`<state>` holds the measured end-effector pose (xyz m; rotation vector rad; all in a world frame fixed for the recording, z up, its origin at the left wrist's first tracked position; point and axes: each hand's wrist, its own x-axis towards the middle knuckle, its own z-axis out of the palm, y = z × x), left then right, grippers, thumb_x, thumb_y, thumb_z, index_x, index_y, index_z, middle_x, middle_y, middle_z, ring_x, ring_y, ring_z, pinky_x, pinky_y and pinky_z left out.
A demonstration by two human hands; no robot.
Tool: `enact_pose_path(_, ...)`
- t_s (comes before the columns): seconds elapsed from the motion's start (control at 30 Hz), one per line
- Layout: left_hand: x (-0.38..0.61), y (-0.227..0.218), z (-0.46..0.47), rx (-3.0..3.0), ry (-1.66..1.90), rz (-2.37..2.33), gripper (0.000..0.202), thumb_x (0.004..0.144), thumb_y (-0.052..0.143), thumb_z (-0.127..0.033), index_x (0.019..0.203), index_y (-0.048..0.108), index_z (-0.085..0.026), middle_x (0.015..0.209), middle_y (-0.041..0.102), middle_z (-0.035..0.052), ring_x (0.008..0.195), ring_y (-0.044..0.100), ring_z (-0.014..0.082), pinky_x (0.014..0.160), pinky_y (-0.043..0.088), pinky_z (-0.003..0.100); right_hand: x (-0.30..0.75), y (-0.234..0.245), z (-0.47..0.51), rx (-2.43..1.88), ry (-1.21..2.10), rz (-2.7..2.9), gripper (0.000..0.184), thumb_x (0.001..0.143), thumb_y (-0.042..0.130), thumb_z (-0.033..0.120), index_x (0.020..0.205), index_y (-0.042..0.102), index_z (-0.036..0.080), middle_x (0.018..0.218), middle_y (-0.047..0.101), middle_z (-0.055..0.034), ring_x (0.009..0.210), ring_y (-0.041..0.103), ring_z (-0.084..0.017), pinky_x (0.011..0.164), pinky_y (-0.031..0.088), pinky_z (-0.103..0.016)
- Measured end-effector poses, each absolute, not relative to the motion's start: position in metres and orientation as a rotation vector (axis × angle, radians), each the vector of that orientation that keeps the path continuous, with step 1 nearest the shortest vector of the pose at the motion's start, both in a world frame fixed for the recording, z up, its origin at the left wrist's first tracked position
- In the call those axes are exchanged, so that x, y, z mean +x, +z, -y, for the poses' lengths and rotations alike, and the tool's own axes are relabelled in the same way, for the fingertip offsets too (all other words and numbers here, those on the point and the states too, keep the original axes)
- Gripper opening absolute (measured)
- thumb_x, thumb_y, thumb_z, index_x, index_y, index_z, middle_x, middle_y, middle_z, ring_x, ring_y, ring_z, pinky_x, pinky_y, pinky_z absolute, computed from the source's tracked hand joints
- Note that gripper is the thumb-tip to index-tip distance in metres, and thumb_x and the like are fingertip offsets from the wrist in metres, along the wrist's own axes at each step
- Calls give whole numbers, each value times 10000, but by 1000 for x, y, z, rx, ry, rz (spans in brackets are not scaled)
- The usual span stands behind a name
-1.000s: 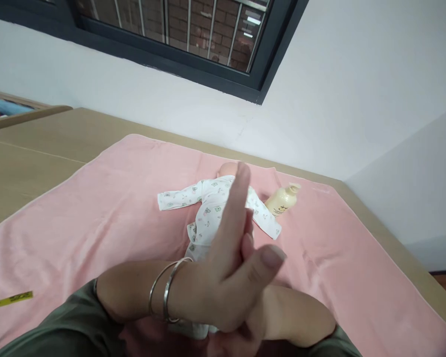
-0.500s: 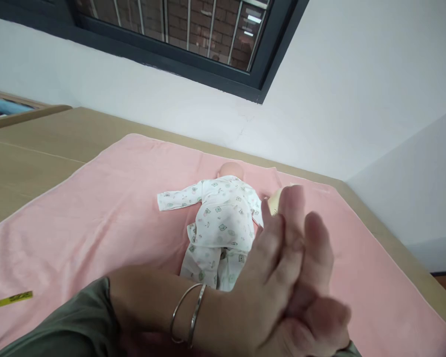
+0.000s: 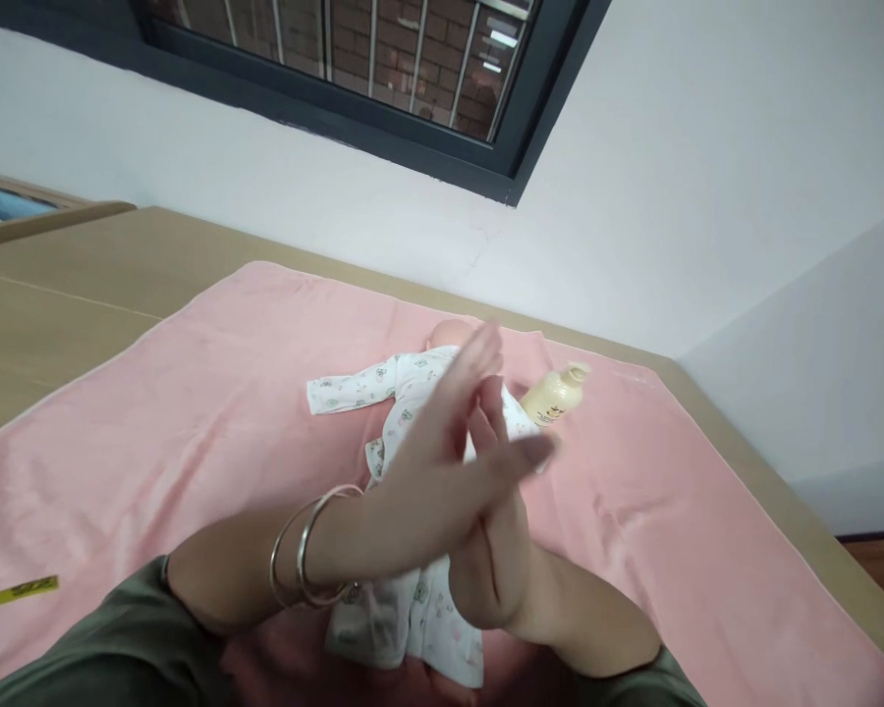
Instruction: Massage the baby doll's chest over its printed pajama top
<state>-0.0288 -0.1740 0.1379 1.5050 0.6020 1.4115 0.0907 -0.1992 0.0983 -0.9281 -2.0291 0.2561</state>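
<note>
My left hand [image 3: 427, 481], with two bangles at its wrist, is held up in the middle of the view, fingers stretched and thumb out to the right. Against its palm lies my right hand [image 3: 497, 560], partly hidden behind it, with its visible fingers extended. Neither holds an object. Behind and below them a baby doll [image 3: 354, 388] in white printed clothes lies on a pink blanket [image 3: 228, 393]. The hands hide much of its body. A pale yellow pump bottle [image 3: 556, 396] lies tilted beside the doll's right-hand sleeve.
A yellow strip [image 3: 15, 592] rests on the blanket at the lower left. The wooden surface [image 3: 81, 265] under the blanket borders a white wall [image 3: 707, 177] and a dark-framed window [image 3: 383, 113]. A wooden rim [image 3: 51, 224] stands at far left.
My joined hands have moved left and turned against each other; the left thumb now points right. The bottle, mostly covered before, shows fully, while more of the doll's torso is covered.
</note>
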Motion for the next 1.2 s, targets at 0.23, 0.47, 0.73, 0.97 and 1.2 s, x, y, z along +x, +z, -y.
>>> enact_pose_path(0.23, -20, 87, 55, 1225, 1591, -1067, 258, 926, 545, -244, 1135, 687, -189, 1299, 710, 85, 1289, 627, 249, 1132, 493, 421, 97, 71, 130, -1281, 293, 1974, 582, 996, 383, 178, 1574, 417, 245, 1650, 410, -66, 1549, 342, -242, 1277, 317, -530)
enact_pose_path(0.47, -4, 21, 23, 1290, 1568, -1252, 220, 893, 498, -202, 937, 711, -166, 1062, 769, 100, 1058, 703, 238, 1037, 530, 404, 122, 36, 56, -1554, 269, 2178, 512, 1007, 395, 244, 1489, 545, 158, 1623, 439, -136, 1565, 300, -269, 1290, 166, -567)
enact_pose_path(0.73, 3, 9, 29, 1441, 1488, -1284, 267, 905, 490, -194, 1021, 730, -186, 1156, 768, 79, 1148, 682, 234, 1095, 497, 397, 136, 45, 53, -1868, 245, 2141, 600, 1075, 317, 391, 1592, 370, 91, 1669, 325, -205, 1577, 260, -302, 1273, 209, -512)
enact_pose_path(0.97, 2, 14, 27, 1304, 1486, -1286, 288, 918, 470, -209, 979, 747, -165, 1133, 781, 93, 1133, 693, 223, 1070, 510, 359, 108, 44, 79, -1886, 126, 2281, 594, 1042, 404, 342, 1611, 353, 182, 1711, 239, -173, 1596, 167, -358, 1259, 193, -565)
enact_pose_path(1.2, 1, 15, 30, 1303, 1484, -1277, 293, 942, 465, -218, 1002, 748, -173, 1169, 780, 88, 1165, 687, 232, 1089, 502, 378, 139, 41, 46, -1931, 260, 2079, 603, 1074, 281, 389, 1600, 358, 103, 1672, 337, -179, 1576, 262, -282, 1279, 207, -459)
